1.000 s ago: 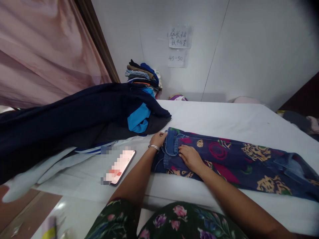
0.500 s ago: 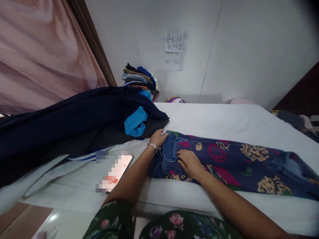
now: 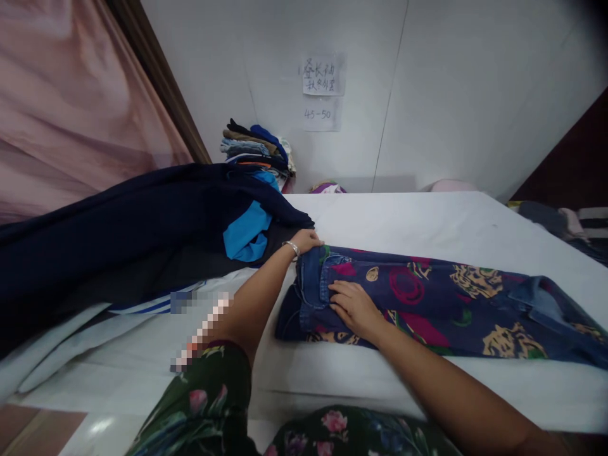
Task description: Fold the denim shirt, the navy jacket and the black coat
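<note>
A patterned denim jacket [image 3: 427, 310], dark blue with magenta, green and tan prints, lies folded in a long strip across the white table [image 3: 394, 218]. My left hand [image 3: 306, 240] is at its far left corner, fingers closed together on the edge of the fabric. Flat on the jacket's left part rests my right hand [image 3: 354, 307], fingers stretched out beside a plain denim band. The underside of the left fingers and the layers beneath are hidden.
Dark clothes [image 3: 142, 215] with a bright blue piece [image 3: 249, 231] heap up on the left. A blurred-out phone [image 3: 204, 332] lies partly behind my left forearm. Folded clothes [image 3: 259, 152] are stacked by the wall, under paper signs [image 3: 323, 92]. More clothes [image 3: 546, 225] lie at far right.
My left hand has moved slightly up to the jacket's far corner, and its forearm now covers more of the phone. My right hand stays flat on the jacket. The view has shifted a little.
</note>
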{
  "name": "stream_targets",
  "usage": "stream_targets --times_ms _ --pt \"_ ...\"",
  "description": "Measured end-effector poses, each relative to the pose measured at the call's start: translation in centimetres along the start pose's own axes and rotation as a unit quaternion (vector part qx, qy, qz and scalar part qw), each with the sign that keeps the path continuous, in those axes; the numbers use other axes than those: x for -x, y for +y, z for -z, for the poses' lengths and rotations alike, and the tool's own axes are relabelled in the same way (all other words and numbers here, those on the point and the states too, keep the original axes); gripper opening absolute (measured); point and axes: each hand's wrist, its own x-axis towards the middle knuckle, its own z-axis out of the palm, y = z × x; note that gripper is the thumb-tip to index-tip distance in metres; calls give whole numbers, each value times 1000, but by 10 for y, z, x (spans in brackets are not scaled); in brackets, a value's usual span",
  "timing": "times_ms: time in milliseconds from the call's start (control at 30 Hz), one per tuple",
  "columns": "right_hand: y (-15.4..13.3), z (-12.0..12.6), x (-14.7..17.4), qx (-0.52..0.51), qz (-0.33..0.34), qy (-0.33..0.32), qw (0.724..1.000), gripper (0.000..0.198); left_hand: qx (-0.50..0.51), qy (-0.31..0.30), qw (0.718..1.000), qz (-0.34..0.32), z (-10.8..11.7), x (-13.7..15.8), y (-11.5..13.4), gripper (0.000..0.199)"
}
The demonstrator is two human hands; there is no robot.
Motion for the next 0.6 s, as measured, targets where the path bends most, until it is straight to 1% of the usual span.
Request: stream_targets --times_ms 133,200,267,333,400,467,500,567,600 --pt "-2 1 -1 -3 -23 -39 999 14 -39 37 998 38 -10 5 -6 20" --pt "-3 2 -1 -10 -29 -49 998 15 -51 66 996 45 -9 11 -4 24" --pt "-4 2 -1 -16 -30 -53 998 15 -60 91 993 44 -3 21 4 29" --pt "-4 3 -2 -20 -30 -53 998 15 -72 119 990 8 0 36 17 34" --pt "-4 4 -2 -18 -32 -56 998 15 -97 127 984 -73 -4 53 29 39" --pt "-4 5 -3 -17 -31 -58 998 16 -133 92 976 -145 -18 69 35 44" --pt "-4 6 -4 -17 -29 -58 998 16 -151 61 974 -155 -26 75 36 47" --pt "-5 5 -4 -16 -24 -59 998 19 -178 4 975 -136 -42 81 32 51" --pt "-5 5 -5 -14 -25 -63 998 20 -187 -13 975 -121 -49 82 29 53"
